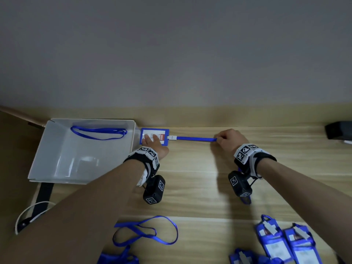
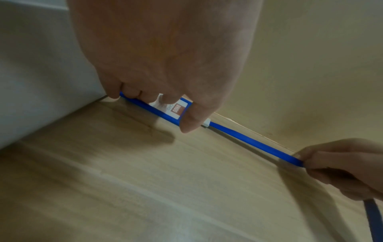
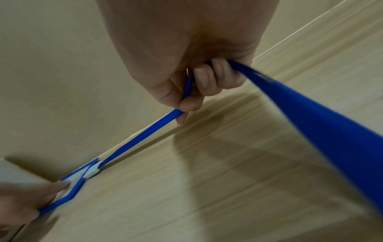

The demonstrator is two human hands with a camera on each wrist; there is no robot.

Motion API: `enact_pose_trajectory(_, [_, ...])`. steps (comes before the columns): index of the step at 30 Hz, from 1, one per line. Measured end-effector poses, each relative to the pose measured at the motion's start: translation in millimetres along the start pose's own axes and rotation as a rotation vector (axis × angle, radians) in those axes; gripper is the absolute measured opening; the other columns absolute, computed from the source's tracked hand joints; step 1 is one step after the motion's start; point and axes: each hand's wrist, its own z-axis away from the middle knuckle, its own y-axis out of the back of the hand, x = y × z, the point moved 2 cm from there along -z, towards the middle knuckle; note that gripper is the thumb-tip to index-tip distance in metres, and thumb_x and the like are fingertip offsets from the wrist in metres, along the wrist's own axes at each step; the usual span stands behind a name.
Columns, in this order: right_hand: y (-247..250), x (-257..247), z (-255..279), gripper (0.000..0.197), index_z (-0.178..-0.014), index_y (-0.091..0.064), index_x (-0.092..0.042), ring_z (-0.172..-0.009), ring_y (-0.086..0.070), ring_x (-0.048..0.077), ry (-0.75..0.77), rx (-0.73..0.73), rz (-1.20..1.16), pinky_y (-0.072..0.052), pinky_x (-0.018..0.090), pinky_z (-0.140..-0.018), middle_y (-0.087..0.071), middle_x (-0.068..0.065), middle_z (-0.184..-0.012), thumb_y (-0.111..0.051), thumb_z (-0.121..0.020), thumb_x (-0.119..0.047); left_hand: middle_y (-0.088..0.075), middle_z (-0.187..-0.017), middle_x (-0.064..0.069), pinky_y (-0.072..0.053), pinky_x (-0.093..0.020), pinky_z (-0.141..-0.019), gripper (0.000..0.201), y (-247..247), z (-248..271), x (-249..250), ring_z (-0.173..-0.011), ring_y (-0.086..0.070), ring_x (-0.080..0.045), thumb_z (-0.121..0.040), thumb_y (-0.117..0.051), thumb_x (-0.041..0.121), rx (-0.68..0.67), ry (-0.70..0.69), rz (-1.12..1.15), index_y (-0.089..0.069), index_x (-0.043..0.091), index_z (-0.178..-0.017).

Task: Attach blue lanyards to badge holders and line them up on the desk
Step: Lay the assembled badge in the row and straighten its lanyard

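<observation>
A blue badge holder (image 1: 164,134) lies flat on the wooden desk (image 1: 190,168) at the back, beside the white tray (image 1: 57,149). My left hand (image 1: 152,142) presses it down with straight fingers. A white clip (image 1: 172,137) joins it to a blue lanyard (image 1: 196,138) stretched taut to the right. My right hand (image 1: 226,141) pinches that lanyard, and the rest of the strap runs through the curled fingers (image 3: 204,77) and back past the wrist. The same holder (image 2: 176,109) and lanyard (image 2: 253,142) show in the left wrist view.
Another blue lanyard (image 1: 99,132) lies in the tray. A loose lanyard (image 1: 146,231) lies coiled at the front of the desk. Several badge holders with lanyards (image 1: 285,242) sit at the front right. A dark object (image 1: 339,130) stands at the far right.
</observation>
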Motion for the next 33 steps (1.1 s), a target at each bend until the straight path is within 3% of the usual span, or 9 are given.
enact_pose_trajectory(3, [13.3, 23.2, 3.3, 0.026, -0.101, -0.074, -0.027, -0.088, -0.063, 0.027, -0.053, 0.068, 0.037, -0.049, 0.032, -0.074, -0.071, 0.004, -0.101, -0.050, -0.092, -0.028, 0.020, -0.161, -0.014, -0.006, -0.047, -0.121, 0.078, -0.3, 3.3, 3.6, -0.150, 0.011, -0.033, -0.098, -0.043, 0.031, 0.006, 0.020, -0.023, 0.008, 0.014, -0.156])
enact_pose_trajectory(7, [16.4, 38.8, 5.4, 0.024, -0.088, -0.071, -0.027, -0.106, -0.060, 0.028, -0.006, 0.136, -0.003, -0.051, 0.040, -0.091, -0.070, 0.003, -0.108, -0.052, -0.085, -0.013, 0.021, -0.161, -0.015, -0.004, -0.047, -0.120, 0.082, -4.5, 4.9, 8.0, -0.149, 0.014, -0.034, -0.096, -0.046, 0.028, 0.040, 0.038, 0.006, 0.008, 0.015, -0.156])
enact_pose_trajectory(9, [13.8, 35.3, 10.5, 0.027, -0.096, -0.072, -0.026, -0.109, -0.052, 0.031, 0.042, 0.186, 0.057, -0.048, 0.041, -0.090, -0.066, 0.003, -0.108, -0.053, -0.083, -0.011, 0.021, -0.161, -0.015, -0.003, -0.047, -0.120, 0.083, -7.7, 4.1, 8.9, -0.149, 0.015, -0.034, -0.095, -0.048, 0.027, 0.058, 0.039, 0.020, 0.008, 0.017, -0.156])
enact_pose_trajectory(12, [1.3, 13.7, 17.4, 0.032, -0.108, -0.072, -0.024, -0.110, -0.046, 0.028, 0.160, 0.222, 0.061, -0.045, 0.040, -0.087, -0.060, 0.002, -0.109, -0.055, -0.084, -0.013, 0.023, -0.160, -0.015, -0.005, -0.048, -0.121, 0.086, -9.9, 3.4, 7.2, -0.149, 0.017, -0.034, -0.094, -0.050, 0.031, 0.055, 0.021, -0.001, 0.009, 0.019, -0.156])
enact_pose_trajectory(16, [-31.8, -31.5, 12.5, 0.026, -0.110, -0.071, -0.022, -0.110, -0.047, 0.025, 0.317, 0.158, 0.011, -0.043, 0.038, -0.092, -0.061, 0.001, -0.109, -0.057, -0.089, -0.020, 0.022, -0.160, -0.015, -0.007, -0.047, -0.121, 0.085, -7.8, 3.9, 5.0, -0.149, 0.016, -0.033, -0.095, -0.049, 0.034, 0.051, 0.009, -0.032, 0.009, 0.020, -0.156])
enact_pose_trajectory(21, [-65.7, -80.8, -9.2, 0.027, -0.106, -0.068, -0.020, -0.112, -0.047, 0.022, 0.275, 0.159, -0.001, -0.045, 0.034, -0.087, -0.057, 0.002, -0.110, -0.055, -0.092, -0.038, 0.021, -0.160, -0.015, -0.008, -0.047, -0.122, 0.084, -4.5, 3.6, 3.7, -0.150, 0.013, -0.033, -0.094, -0.049, 0.034, 0.042, -0.008, -0.039, 0.007, 0.021, -0.156])
enact_pose_trajectory(24, [-80.8, -96.7, -18.8, 0.026, -0.096, -0.064, -0.023, -0.109, -0.046, 0.022, 0.216, 0.190, 0.067, -0.046, 0.038, -0.086, -0.054, 0.001, -0.108, -0.060, -0.086, -0.047, 0.022, -0.160, -0.016, -0.008, -0.048, -0.122, 0.086, -3.9, 1.4, 1.2, -0.149, 0.013, -0.033, -0.093, -0.049, 0.035, 0.027, -0.014, -0.041, 0.007, 0.021, -0.156])
enact_pose_trajectory(29, [-92.2, -98.0, -19.1, 0.022, -0.081, -0.063, -0.022, -0.103, -0.047, 0.022, 0.256, 0.172, 0.034, -0.045, 0.036, -0.081, -0.056, 0.001, -0.100, -0.064, -0.087, -0.043, 0.022, -0.160, -0.015, -0.011, -0.049, -0.121, 0.086, -1.3, 0.3, 0.7, -0.150, 0.012, -0.034, -0.092, -0.049, 0.038, 0.001, -0.023, -0.047, 0.007, 0.022, -0.156])
enact_pose_trajectory(33, [-92.0, -93.6, -19.6, 0.024, -0.075, -0.054, -0.022, -0.072, -0.054, 0.021, 0.271, -0.076, -0.205, -0.042, 0.033, -0.066, -0.059, -0.003, -0.073, -0.057, -0.092, -0.038, 0.022, -0.160, -0.016, -0.010, -0.050, -0.121, 0.088, -5.1, -2.4, 0.4, -0.149, 0.013, -0.035, -0.091, -0.048, 0.040, 0.004, -0.031, -0.064, 0.008, 0.022, -0.156])
